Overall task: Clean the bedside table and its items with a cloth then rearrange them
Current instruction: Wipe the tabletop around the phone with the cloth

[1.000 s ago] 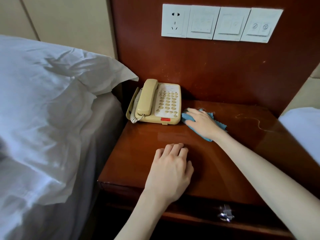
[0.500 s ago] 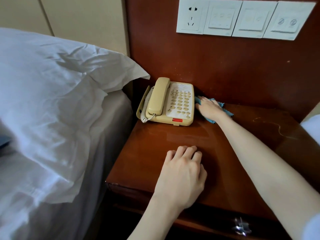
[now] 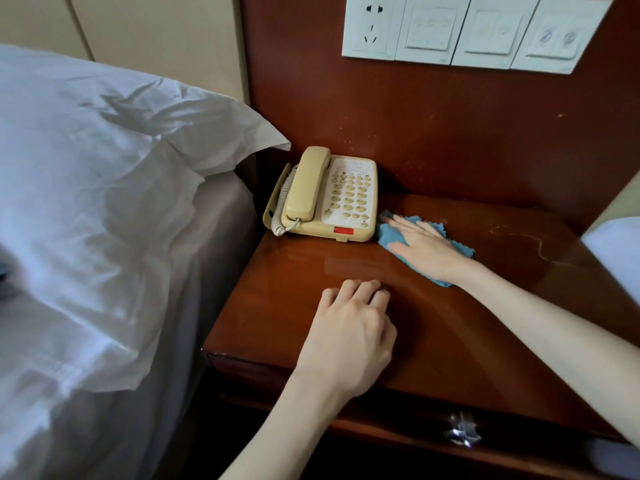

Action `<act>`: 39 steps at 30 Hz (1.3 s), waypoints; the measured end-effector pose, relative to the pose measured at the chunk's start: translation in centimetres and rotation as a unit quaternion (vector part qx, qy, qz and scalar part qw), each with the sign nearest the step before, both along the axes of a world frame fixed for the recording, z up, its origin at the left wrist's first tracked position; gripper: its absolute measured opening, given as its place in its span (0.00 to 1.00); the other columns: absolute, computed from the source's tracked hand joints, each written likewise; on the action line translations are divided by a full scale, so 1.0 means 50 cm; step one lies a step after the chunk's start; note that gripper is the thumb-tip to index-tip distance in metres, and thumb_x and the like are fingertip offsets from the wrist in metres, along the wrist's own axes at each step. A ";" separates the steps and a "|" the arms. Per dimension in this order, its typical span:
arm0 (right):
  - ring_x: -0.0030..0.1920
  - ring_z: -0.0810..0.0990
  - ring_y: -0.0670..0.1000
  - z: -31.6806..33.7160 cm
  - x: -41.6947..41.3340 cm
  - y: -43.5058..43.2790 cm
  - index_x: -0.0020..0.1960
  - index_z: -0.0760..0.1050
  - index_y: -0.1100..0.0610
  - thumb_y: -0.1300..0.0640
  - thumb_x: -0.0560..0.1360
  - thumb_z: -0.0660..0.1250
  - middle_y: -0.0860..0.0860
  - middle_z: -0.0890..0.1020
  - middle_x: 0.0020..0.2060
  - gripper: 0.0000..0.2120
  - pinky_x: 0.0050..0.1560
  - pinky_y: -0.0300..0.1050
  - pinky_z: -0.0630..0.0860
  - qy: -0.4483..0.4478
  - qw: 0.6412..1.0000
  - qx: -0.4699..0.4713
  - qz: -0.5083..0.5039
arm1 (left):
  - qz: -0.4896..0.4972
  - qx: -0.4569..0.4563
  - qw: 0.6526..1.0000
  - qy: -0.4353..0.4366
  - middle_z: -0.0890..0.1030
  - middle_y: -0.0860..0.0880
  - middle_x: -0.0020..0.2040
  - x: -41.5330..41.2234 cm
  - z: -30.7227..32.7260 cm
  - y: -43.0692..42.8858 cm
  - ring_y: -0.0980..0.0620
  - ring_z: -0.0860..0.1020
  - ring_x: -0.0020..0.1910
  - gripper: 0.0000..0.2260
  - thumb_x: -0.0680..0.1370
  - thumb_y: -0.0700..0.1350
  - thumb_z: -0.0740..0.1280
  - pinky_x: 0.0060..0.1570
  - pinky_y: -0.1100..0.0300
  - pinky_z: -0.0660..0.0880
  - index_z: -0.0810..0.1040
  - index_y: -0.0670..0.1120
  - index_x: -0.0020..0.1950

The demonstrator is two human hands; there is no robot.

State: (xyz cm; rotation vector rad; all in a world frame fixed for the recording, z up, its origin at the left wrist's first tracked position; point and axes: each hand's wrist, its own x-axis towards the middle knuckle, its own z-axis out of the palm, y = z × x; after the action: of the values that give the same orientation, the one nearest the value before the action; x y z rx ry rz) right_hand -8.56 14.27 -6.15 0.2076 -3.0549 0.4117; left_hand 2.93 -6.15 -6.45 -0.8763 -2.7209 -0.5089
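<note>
Right hand [image 3: 427, 249] presses cloth [image 3: 385, 234] flat on table [image 3: 294, 271], phone [image 3: 325, 199] just left of it; left hand [image 3: 349, 337] rests loosely curled, empty; phone-wiping and rearranging apparently remain.

The right hand [image 3: 427, 249] presses a blue cloth [image 3: 391, 233] flat on the bedside table [image 3: 277, 289], just beside the phone [image 3: 325, 195].

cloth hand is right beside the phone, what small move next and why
Probably slide the right hand and the cloth rightward across the bedside table. The hand lies flat on the cloth close beside the phone, and a pale squiggle shows on the tabletop further right.
</note>
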 end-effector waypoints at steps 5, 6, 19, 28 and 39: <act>0.77 0.50 0.46 0.008 -0.051 0.014 0.77 0.52 0.53 0.49 0.80 0.51 0.49 0.55 0.78 0.27 0.73 0.42 0.44 -0.012 0.999 0.030 -0.039 | 0.005 -0.001 1.000 0.010 0.76 0.49 0.65 0.000 0.002 0.001 0.48 0.73 0.63 0.20 0.76 0.50 0.52 0.57 0.52 0.71 0.76 0.46 0.61; 0.77 0.50 0.46 0.008 -0.068 0.017 0.78 0.52 0.54 0.49 0.80 0.50 0.49 0.54 0.78 0.27 0.74 0.45 0.45 -0.013 0.998 0.038 -0.050 | 0.005 0.000 1.000 0.012 0.76 0.49 0.65 0.001 0.002 0.002 0.48 0.73 0.63 0.20 0.76 0.50 0.52 0.57 0.52 0.72 0.77 0.46 0.61; 0.77 0.50 0.48 0.008 -0.168 0.065 0.78 0.51 0.54 0.47 0.79 0.47 0.48 0.54 0.78 0.29 0.75 0.54 0.46 -0.015 0.990 0.037 -0.133 | 0.003 0.019 1.000 -0.017 0.74 0.51 0.68 -0.001 0.001 -0.001 0.50 0.70 0.66 0.19 0.77 0.49 0.55 0.63 0.55 0.67 0.74 0.48 0.65; 0.77 0.52 0.51 0.011 -0.081 0.233 0.78 0.51 0.54 0.44 0.80 0.46 0.50 0.55 0.78 0.29 0.75 0.55 0.47 -0.010 0.971 0.042 -0.237 | 0.018 0.013 1.000 -0.015 0.72 0.54 0.69 0.002 0.001 0.003 0.54 0.68 0.66 0.17 0.78 0.48 0.57 0.63 0.58 0.66 0.72 0.50 0.67; 0.72 0.63 0.58 0.018 0.023 0.385 0.74 0.59 0.57 0.46 0.80 0.47 0.58 0.66 0.72 0.26 0.71 0.57 0.56 0.003 0.942 0.044 -0.332 | 0.032 0.015 0.999 -0.007 0.74 0.55 0.66 0.001 -0.003 0.002 0.54 0.70 0.64 0.16 0.77 0.46 0.59 0.59 0.59 0.66 0.74 0.50 0.65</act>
State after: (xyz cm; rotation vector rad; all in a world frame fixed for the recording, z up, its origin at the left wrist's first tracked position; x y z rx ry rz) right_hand -7.42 33.51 -5.25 -0.7926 -2.8896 0.2214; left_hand 2.98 -6.08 -6.60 -0.7793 -2.7361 -0.5429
